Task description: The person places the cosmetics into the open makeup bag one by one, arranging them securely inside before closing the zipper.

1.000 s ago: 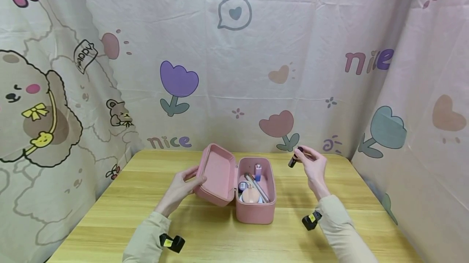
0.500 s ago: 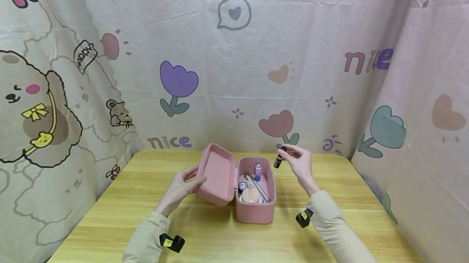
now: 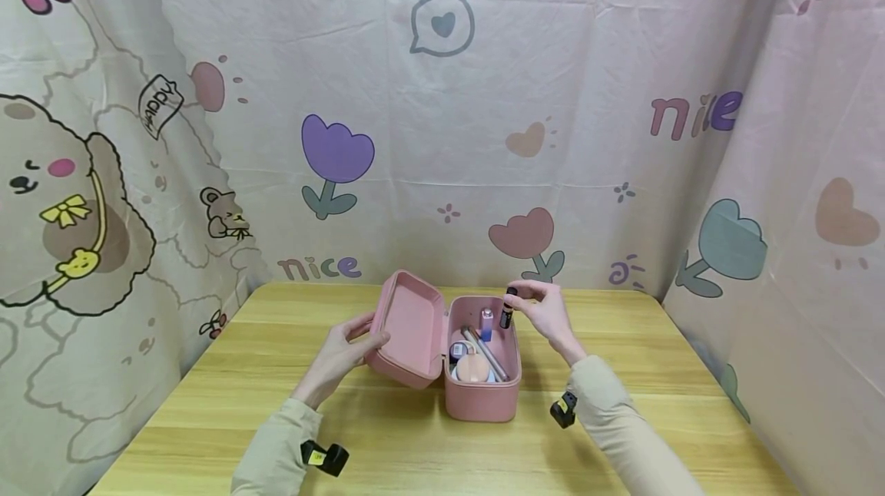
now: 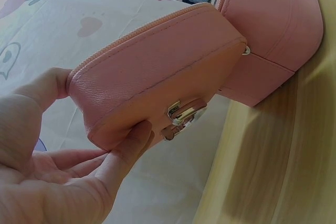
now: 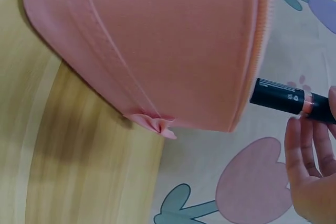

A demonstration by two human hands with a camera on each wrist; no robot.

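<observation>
An open pink cosmetic case (image 3: 482, 405) stands on the table. My left hand (image 3: 341, 352) pinches the edge of its lid (image 3: 412, 327), swung out to the left; in the left wrist view the thumb and fingers lie on opposite sides of the lid (image 4: 157, 61). My right hand (image 3: 544, 313) holds a black lipstick (image 3: 508, 312) by its upper end, over the case's back right corner. The right wrist view shows a coppery band round the lipstick (image 5: 278, 97), its lower end close to the zipped rim. Part of the right hand (image 5: 315, 166) is cut off there.
Inside the case lie a pink and blue tube (image 3: 487, 325), slim silvery sticks (image 3: 492, 362), a beige round puff (image 3: 473, 368) and a small dark jar (image 3: 458, 352). A printed curtain (image 3: 415, 135) hangs behind the wooden table (image 3: 207, 404).
My right hand has carried the lipstick leftward from beside the case to over its back right corner, and the lipstick now points more steeply down. The left hand and lid have stayed put.
</observation>
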